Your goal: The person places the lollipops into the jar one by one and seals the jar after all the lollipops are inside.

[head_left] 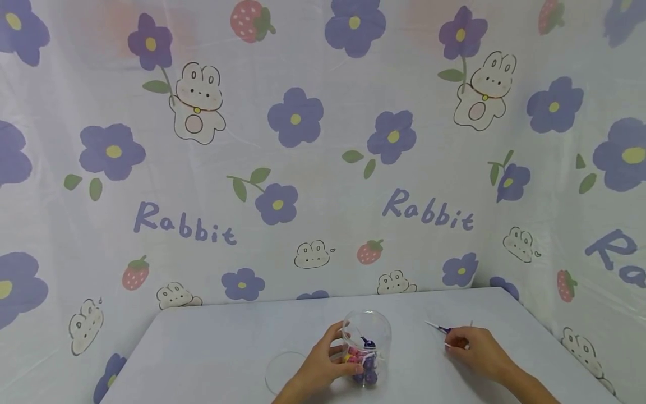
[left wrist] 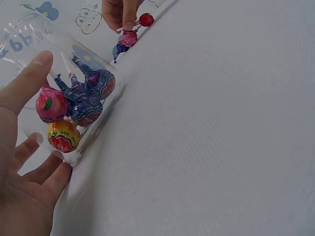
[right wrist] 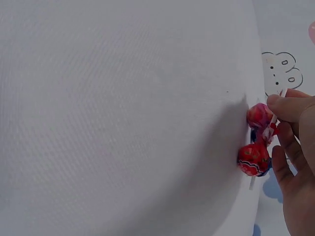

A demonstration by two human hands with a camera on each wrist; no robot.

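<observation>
My left hand [head_left: 320, 362] holds a clear round jar [head_left: 382, 331] on the table, thumb on one side and fingers round the other. Inside the jar, in the left wrist view, are wrapped lollipops: a pink one [left wrist: 51, 105], a yellow one [left wrist: 63, 136] and purple-blue ones [left wrist: 86, 110]. To the right of the jar, my right hand [head_left: 476, 348] pinches the white stick of a lollipop between thumb and fingers, low over the table. Right beneath those fingers, in the right wrist view, are a pink-red lollipop [right wrist: 259, 115] and a red-wrapped lollipop [right wrist: 253, 160].
A clear round lid [head_left: 275, 359] lies flat on the table, left of the jar. The pale table [head_left: 217, 342] ends at a hanging cloth [head_left: 328, 168] with flowers and rabbits, which closes off the back and both sides.
</observation>
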